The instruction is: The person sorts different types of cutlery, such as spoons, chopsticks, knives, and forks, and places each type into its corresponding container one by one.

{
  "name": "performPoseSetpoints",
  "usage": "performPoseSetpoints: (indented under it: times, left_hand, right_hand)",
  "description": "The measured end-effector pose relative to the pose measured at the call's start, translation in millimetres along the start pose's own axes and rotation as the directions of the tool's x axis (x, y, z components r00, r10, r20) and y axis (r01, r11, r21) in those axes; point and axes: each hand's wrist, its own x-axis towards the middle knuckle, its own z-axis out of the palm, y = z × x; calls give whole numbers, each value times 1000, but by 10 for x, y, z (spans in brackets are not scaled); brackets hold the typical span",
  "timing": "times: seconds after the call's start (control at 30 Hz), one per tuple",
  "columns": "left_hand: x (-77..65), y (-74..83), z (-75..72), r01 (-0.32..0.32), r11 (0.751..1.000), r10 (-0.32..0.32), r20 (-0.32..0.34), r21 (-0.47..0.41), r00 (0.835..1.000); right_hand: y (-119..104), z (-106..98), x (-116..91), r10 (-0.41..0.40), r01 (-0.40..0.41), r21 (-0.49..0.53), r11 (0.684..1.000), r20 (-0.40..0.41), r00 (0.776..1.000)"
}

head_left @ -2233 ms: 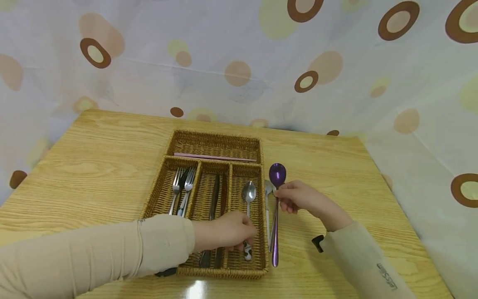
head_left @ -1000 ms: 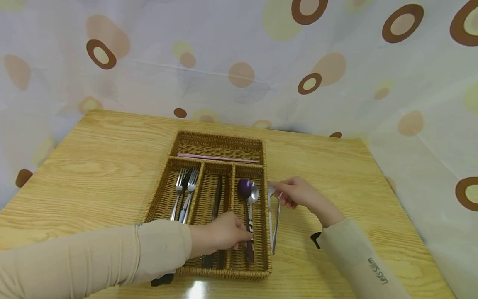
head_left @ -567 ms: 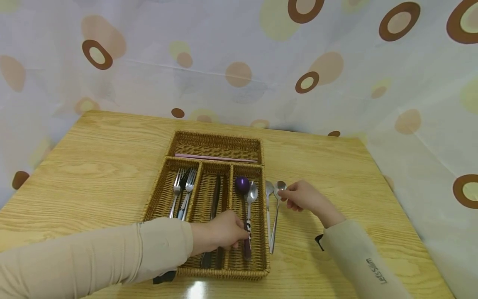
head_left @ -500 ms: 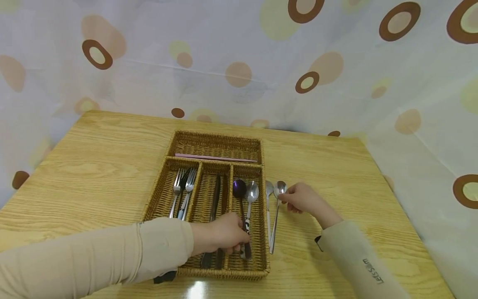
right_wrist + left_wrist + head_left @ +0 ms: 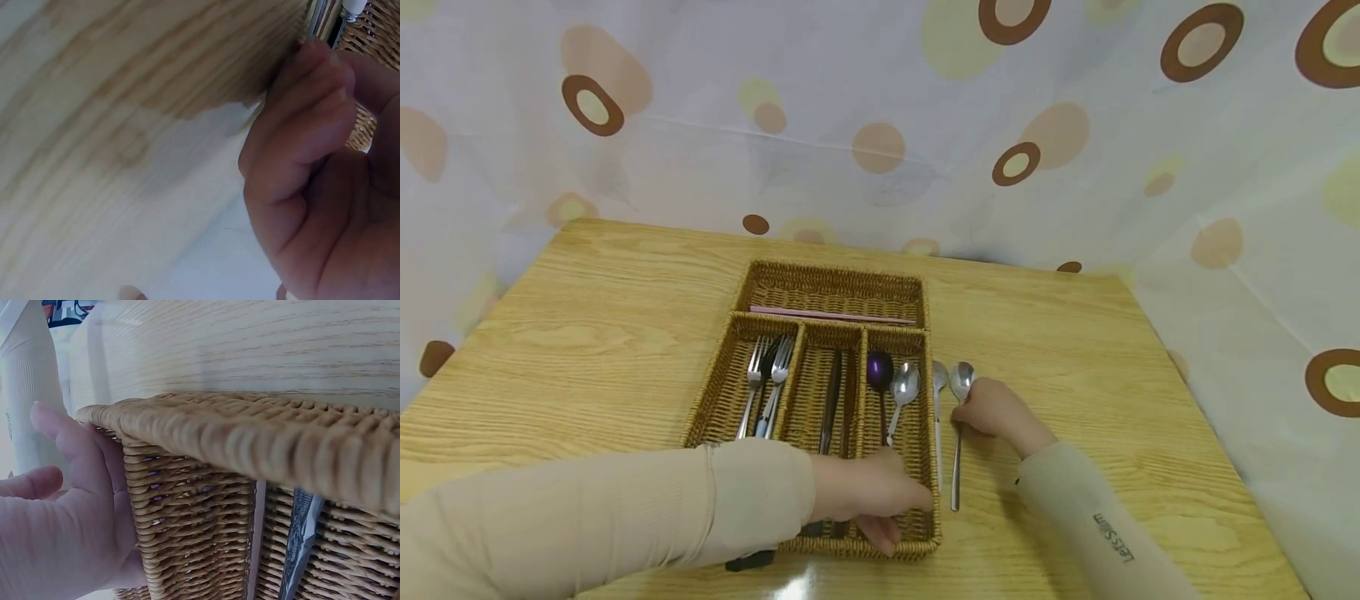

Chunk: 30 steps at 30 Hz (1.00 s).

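My left hand (image 5: 880, 492) is over the front of the right-hand compartment of the wicker cutlery tray (image 5: 797, 262), its fingers loosely extended and holding nothing. In the left wrist view the same hand (image 5: 69, 519) is beside the woven wall. A purple spoon (image 5: 880, 371) and a silver spoon (image 5: 906, 382) lie in that compartment, their handles partly hidden by the hand. Right of the tray, my right hand (image 5: 1000, 414) pinches the handle of a silver spoon (image 5: 956, 475) on the table. The right wrist view shows this hand (image 5: 319, 169) with curled fingers at the handle.
Another spoon (image 5: 938, 375) with a pale handle lies along the tray's right wall. Several forks (image 5: 754, 375) fill the left compartment, knives (image 5: 832, 400) the middle one, and pink chopsticks (image 5: 831, 315) the back one. A patterned cloth (image 5: 820, 167) stands behind the wooden table (image 5: 625, 317).
The purple spoon went from my right hand into the right-hand compartment, where my left hand then let it go. My right hand moved to the outer silver spoon and pinches it.
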Motion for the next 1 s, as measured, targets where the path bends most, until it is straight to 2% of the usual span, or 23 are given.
performPoseSetpoints:
  times: [0.23, 0.33, 0.57, 0.8, 1.0]
  left_hand:
    - [43, 8, 37, 10, 1000, -10, -3, 23, 1000]
    - [47, 16, 39, 18, 999, -18, 4, 34, 1000]
    - [13, 38, 12, 7, 999, -9, 41, 36, 999]
    - [-31, 33, -30, -52, 999, 53, -11, 15, 999]
    - [-8, -5, -108, -185, 982, 182, -64, -38, 981]
  right_hand:
    - [102, -56, 5, -7, -6, 128, 992, 102, 995]
    - [146, -99, 0, -42, 18, 166, 986, 146, 988]
    - [120, -238, -88, -60, 8, 297, 955, 168, 984]
    - [71, -374, -164, -122, 46, 377, 925, 180, 976]
    - [-41, -446, -219, -186, 76, 457, 886, 201, 962]
